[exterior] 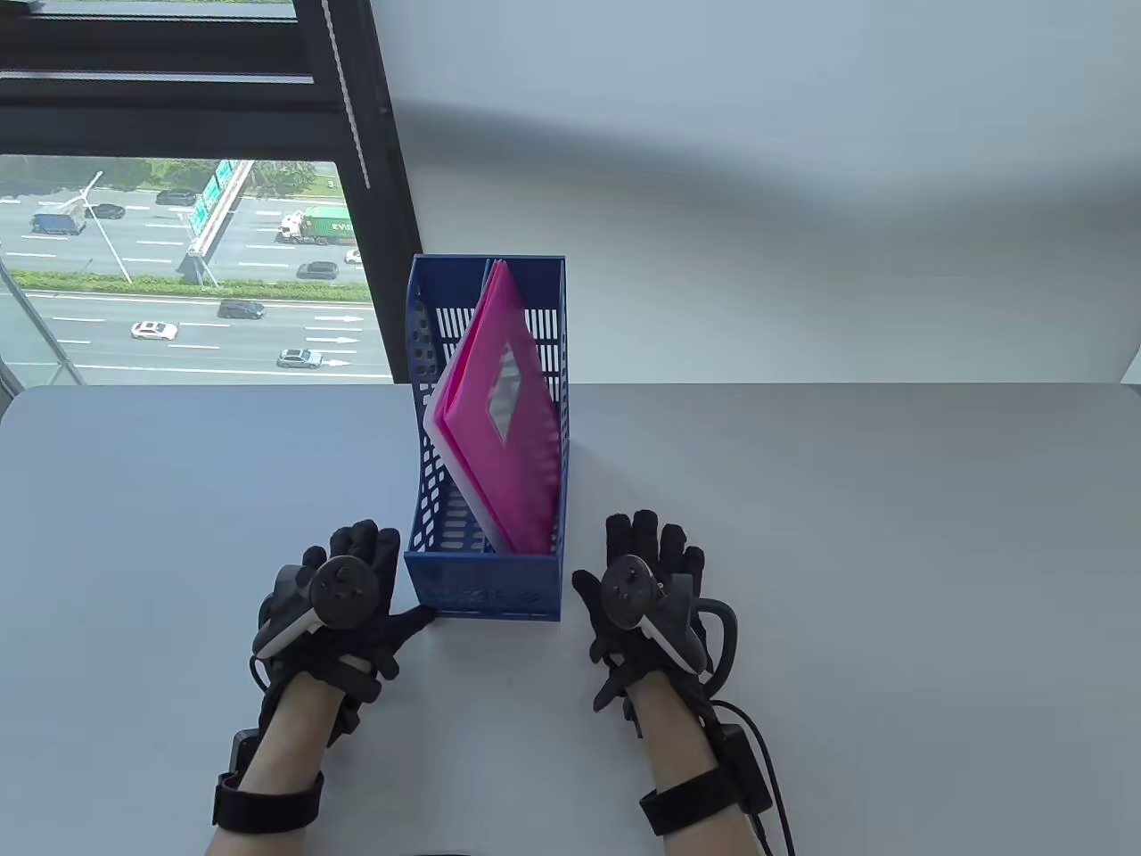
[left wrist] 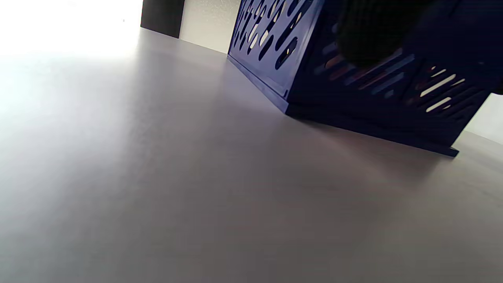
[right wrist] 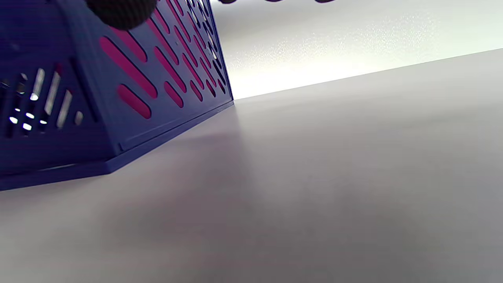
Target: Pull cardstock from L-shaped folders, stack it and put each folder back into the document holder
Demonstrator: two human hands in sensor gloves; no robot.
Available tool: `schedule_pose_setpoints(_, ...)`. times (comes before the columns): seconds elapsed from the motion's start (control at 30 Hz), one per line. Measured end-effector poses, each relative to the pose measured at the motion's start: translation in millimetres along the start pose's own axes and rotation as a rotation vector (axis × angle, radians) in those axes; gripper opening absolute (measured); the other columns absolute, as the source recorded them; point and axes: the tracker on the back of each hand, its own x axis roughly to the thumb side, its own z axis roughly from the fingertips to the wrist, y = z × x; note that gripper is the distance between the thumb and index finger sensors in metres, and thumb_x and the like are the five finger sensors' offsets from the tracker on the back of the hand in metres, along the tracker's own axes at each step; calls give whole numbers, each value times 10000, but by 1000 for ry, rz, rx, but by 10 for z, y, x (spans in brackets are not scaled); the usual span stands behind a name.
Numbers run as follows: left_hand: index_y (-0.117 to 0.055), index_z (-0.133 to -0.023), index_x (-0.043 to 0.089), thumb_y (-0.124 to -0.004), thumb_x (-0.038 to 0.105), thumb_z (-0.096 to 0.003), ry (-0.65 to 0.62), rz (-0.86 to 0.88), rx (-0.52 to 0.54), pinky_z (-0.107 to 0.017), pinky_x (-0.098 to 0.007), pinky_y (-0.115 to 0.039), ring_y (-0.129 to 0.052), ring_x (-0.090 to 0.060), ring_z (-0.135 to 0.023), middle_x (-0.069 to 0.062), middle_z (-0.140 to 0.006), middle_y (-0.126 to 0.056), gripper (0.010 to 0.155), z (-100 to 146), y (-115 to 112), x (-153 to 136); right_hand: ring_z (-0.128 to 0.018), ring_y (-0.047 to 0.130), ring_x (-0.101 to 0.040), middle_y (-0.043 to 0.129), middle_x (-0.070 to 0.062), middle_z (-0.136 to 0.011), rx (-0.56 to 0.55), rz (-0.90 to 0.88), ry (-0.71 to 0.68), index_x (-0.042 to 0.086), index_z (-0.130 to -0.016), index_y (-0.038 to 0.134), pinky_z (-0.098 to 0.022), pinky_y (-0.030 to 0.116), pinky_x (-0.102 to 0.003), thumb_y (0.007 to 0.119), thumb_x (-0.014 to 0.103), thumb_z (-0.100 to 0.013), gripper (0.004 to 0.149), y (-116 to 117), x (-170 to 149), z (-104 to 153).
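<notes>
The pink L-shaped folders (exterior: 504, 401) stand inside the blue document holder (exterior: 486, 593), which sits on the tabletop (exterior: 891, 535) between the two hands. The folders lean: their lower edges rest near the front of the holder, close to the person, and their upper edges tilt away toward the far wall of the holder. Their long axis therefore runs from the person outward, along the length of the holder, and the open top of the holder is the only way out.

The left hand (exterior: 343, 606) lies flat on the tabletop just beside the left front corner of the holder, fingers spread and relaxed, holding nothing; its thumb reaches to the corner and seems to touch it. The right hand (exterior: 646, 593) also rests flat, fingers straight and apart, empty, just beside the right front corner with a small gap to the wall.

The folders stand in the right compartment, against the right wall, as the pink colour behind the slots in the right wrist view also shows. So I judge the right hand has the shorter way: it must rise above the rim and come down from above and slightly leftward. The left hand is well placed to steady the holder.

No cardstock lies on the tabletop yet, so I think the task is at its beginning.
</notes>
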Motion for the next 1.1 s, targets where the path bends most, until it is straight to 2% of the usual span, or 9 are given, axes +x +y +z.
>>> schedule_pose_setpoints(0.4, -138, -1138, 148, -713, 643, -581, 3, -4, 5, -712, -628, -48, -20, -398, -1086, -89, -1122, -1, 942, 6, 3, 2, -1111, 358, -338, 327, -8, -1240, 2, -9, 3, 334, -1172, 295, -813, 263, -565, 583, 712, -564, 772, -11, -6, -3)
schedule_pose_setpoints(0.83, -143, -1140, 147, -713, 643, -582, -6, 4, -6, -710, -629, -48, -26, -400, -1086, -91, -1123, -6, 940, -13, -9, 22, -1071, 525, -326, 529, -21, -1189, -22, -30, 11, 309, -1159, 432, -814, 303, -559, 598, 698, -564, 730, -50, -44, -18)
schedule_pose_setpoints(1.0, -145, -1140, 148, -712, 644, -582, -11, 19, -4, -711, -629, -49, -30, -401, -1086, -91, -1123, -8, 938, -16, -3, 20, -1066, 546, -315, 568, -12, -1174, -101, -82, 11, 314, -1145, 489, -816, 301, -554, 611, 689, -568, 699, -233, -50, 17)
schedule_pose_setpoints(1.1, -144, -1141, 148, -713, 645, -582, -14, 28, 1, -710, -630, -49, -29, -401, -1086, -92, -1123, -6, 940, -19, 11, 19, -1061, 546, -320, 583, -15, -1164, -208, -147, -11, 301, -1143, 503, -812, 302, -555, 637, 676, -576, 692, -465, 15, 97)
